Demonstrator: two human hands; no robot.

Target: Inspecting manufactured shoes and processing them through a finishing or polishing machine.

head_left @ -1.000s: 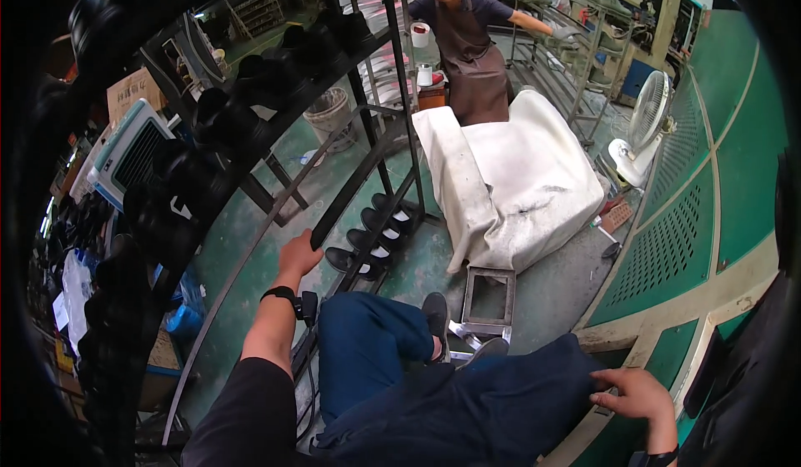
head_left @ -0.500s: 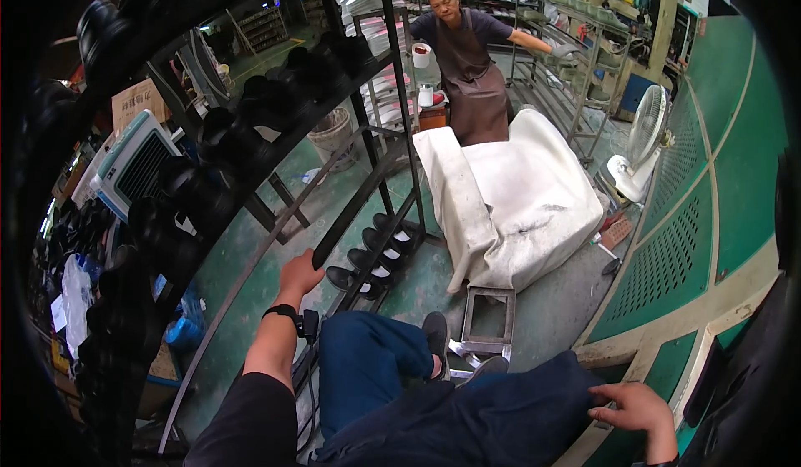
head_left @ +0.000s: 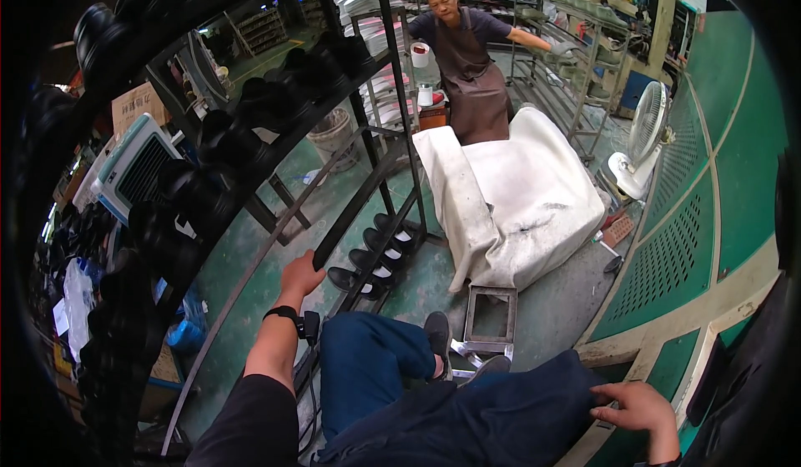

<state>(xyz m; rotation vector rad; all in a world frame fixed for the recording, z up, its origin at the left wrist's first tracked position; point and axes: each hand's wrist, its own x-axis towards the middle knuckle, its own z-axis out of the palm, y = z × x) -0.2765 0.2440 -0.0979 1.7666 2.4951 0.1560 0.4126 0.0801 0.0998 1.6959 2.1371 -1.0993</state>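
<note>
My left hand (head_left: 300, 277) is closed round a dark metal rail of the shoe rack (head_left: 355, 208) at my left. Black shoes (head_left: 242, 104) line the rack's upper shelf. Below them, several dark shoes with white insides (head_left: 371, 263) stand on the lowest bars. My right hand (head_left: 634, 406) is at the lower right, fingers apart and slightly bent. Its fingertips lie beside the edge of the dark blue cloth (head_left: 517, 404) over my lap, and whether they touch it I cannot tell. Nothing shows between those fingers.
A white cloth-covered bulky object (head_left: 534, 192) stands ahead, with a small metal frame (head_left: 490, 315) before it. Behind it a person in a brown apron (head_left: 471, 67) faces me. A white fan (head_left: 642, 138) and green perforated panels (head_left: 667, 250) are at the right, an air cooler (head_left: 138, 167) at the left.
The view has shifted very slightly. Both hands keep their places, and nothing has been taken hold of or let go.
</note>
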